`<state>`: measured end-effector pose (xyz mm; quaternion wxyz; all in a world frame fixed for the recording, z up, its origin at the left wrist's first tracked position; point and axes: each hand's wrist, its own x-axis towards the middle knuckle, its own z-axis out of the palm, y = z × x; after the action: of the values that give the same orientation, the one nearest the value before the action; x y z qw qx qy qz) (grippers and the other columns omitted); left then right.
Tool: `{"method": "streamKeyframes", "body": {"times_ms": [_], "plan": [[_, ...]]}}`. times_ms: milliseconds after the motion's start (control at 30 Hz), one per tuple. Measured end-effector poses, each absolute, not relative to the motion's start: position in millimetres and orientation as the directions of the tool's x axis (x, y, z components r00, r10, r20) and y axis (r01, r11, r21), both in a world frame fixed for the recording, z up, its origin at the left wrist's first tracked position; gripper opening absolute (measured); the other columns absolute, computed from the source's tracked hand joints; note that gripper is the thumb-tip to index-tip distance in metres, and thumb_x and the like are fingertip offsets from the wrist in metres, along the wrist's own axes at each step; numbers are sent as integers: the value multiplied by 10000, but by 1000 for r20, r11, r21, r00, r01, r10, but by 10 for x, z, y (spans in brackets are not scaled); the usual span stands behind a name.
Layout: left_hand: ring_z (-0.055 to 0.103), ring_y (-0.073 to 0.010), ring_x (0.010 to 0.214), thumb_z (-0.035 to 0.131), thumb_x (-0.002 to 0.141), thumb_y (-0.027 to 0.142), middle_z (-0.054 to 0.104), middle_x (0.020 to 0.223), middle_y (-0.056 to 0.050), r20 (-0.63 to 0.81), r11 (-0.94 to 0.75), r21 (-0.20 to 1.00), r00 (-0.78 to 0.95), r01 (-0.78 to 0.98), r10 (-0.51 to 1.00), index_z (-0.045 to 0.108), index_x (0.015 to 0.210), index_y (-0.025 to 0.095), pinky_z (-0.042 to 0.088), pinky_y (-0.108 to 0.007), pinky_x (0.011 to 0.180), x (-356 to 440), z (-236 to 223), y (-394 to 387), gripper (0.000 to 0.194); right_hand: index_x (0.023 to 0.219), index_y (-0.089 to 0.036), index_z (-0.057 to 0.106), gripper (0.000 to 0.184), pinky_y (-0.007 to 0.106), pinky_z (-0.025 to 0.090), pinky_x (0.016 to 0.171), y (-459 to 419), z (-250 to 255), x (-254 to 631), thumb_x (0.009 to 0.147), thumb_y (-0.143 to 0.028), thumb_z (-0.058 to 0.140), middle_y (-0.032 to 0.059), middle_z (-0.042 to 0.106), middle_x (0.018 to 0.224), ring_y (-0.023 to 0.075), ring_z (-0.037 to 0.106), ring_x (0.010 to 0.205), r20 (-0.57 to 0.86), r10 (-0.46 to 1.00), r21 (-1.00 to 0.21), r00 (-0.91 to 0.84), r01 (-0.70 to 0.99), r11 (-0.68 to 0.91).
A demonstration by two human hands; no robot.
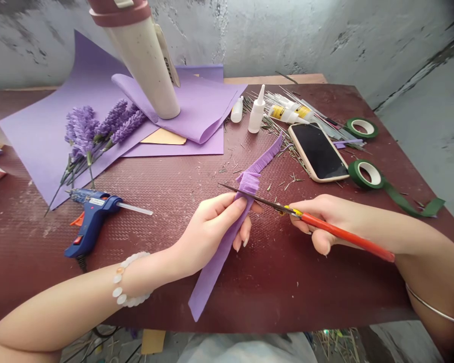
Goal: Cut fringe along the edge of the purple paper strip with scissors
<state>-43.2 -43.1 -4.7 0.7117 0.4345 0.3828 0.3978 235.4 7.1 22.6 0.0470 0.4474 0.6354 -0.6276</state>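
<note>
My left hand (pixel 219 224) pinches a purple paper strip (pixel 217 267) between thumb and fingers. The strip's lower end hangs uncut toward the table's front edge, while its far end is a fringed tail (pixel 267 154) of fine cuts. In my right hand (pixel 320 222) are scissors (pixel 340 232) with red handles and dark blades. The blades lie across the strip just beyond my left thumb, their tips pointing left. How far apart the blades are is hard to tell.
A blue glue gun (pixel 94 219) lies at left, below purple paper flowers (pixel 83 126). Behind stand a tumbler (pixel 146 65) on purple sheets (pixel 34 136) and a glue bottle (pixel 256 116). Rightward are a phone (pixel 320 151), green tape (pixel 363 174) and scattered wires (pixel 283 101).
</note>
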Motion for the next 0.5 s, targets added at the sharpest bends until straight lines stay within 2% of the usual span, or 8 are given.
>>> {"method": "streamKeyframes", "body": {"times_ms": [200, 500], "plan": [[553, -108, 496, 777, 1085, 493, 662, 613, 25, -221, 315, 924, 370, -216, 902, 759, 932, 159, 454, -251, 562, -423, -42, -427, 368, 766, -283, 552, 407, 354, 307, 631, 87, 192, 2376, 869, -532, 857, -66, 529, 623, 203, 434, 669, -624, 494, -759, -605, 619, -200], [551, -107, 498, 784, 1078, 491, 662, 621, 26, -238, 330, 918, 364, -217, 900, 758, 937, 159, 441, -251, 558, -425, -50, -422, 361, 769, -285, 534, 425, 351, 330, 643, 92, 205, 2369, 873, -565, 836, -60, 527, 671, 207, 433, 683, -615, 492, -759, -617, 633, -155]]}}
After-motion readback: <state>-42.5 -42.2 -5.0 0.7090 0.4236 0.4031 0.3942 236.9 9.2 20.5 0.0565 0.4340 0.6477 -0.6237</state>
